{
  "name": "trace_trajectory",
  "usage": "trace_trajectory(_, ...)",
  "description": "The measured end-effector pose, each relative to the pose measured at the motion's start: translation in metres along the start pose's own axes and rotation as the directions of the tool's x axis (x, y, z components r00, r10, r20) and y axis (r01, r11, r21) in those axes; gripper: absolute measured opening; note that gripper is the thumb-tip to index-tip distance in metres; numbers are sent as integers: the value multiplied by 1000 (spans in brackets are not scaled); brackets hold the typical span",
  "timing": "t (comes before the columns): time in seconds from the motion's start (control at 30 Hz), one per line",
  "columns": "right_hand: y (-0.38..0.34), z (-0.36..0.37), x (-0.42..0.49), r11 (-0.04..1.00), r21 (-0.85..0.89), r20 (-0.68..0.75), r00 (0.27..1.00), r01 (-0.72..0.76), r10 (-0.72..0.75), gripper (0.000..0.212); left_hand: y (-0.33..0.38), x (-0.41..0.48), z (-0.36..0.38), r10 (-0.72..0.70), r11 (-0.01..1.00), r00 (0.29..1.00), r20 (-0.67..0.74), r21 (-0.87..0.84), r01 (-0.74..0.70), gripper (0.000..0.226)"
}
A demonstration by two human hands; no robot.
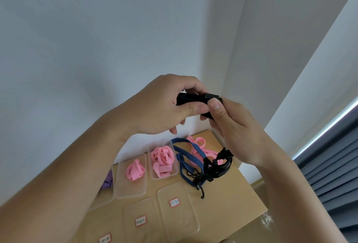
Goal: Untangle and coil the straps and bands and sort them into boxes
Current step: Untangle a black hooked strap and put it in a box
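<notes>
Both hands are raised above the table and hold one black strap (190,99) between them. My left hand (162,107) grips its rolled part, thumb on top. My right hand (230,124) pinches the strap's end with thumb and fingers. On the table below lies a tangle of a blue striped cord (183,157), black straps (219,165) and pink bands (199,145). Two clear boxes hold coiled pink bands: one (135,171) at the left, one (162,159) beside it.
Three clear lids or boxes with red-edged labels (175,202) lie along the tan table's (238,200) near side. A purple band (107,181) shows behind my left forearm. White walls meet in a corner behind; dark blinds (333,161) hang at the right.
</notes>
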State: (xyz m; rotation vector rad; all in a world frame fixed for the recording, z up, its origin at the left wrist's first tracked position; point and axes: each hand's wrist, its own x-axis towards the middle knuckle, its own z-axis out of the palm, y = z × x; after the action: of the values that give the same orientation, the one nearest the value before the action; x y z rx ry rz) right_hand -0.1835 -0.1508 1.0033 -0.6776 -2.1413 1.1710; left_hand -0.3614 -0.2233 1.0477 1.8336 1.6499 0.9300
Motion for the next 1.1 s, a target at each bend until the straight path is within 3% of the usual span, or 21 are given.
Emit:
trace_trajectory(0.27, -10, -18, 3, 969, -237, 35, 996, -70, 81, 52, -4, 2, 3, -75, 997, 988, -132, 1, 75, 13)
trace_trajectory(0.4, -14, -20, 2, 883, -468, 118, 990, -15, 79, 28, -7, 6, 15, -79, 983, 976, -204, 144, 109, 15)
trace_trajectory(0.5, -24, -32, 3, 848, -528, 146, 988, 37, 48, 20, -9, 5, 21, -73, 971, 991, -113, 219, 96, 17)
trace_trajectory(0.6, -37, -52, 10, 917, -391, 189, 982, 80, -5, 15, -3, 0, 20, 37, 969, 999, -3, 244, -35, 16)
trace_trajectory(0.7, -40, -63, 20, 972, -185, 251, 963, 147, -98, 18, 1, -1, 12, 146, 961, 989, 23, 234, -147, 25)
trace_trajectory(0.87, -21, -60, 36, 981, 128, 188, 968, 145, -168, 31, 11, -8, 14, 212, 977, 976, 49, 24, -213, 24)
trace_trajectory(1.0, -6, -37, 41, 924, 366, 10, 992, 110, -122, 47, 13, -11, 21, 218, 972, 976, -15, -87, -219, 23)
trace_trajectory(1.1, -1, -18, 41, 791, 609, -39, 999, 53, -37, 52, 15, -10, 27, 202, 968, 979, -40, -143, -206, 24)
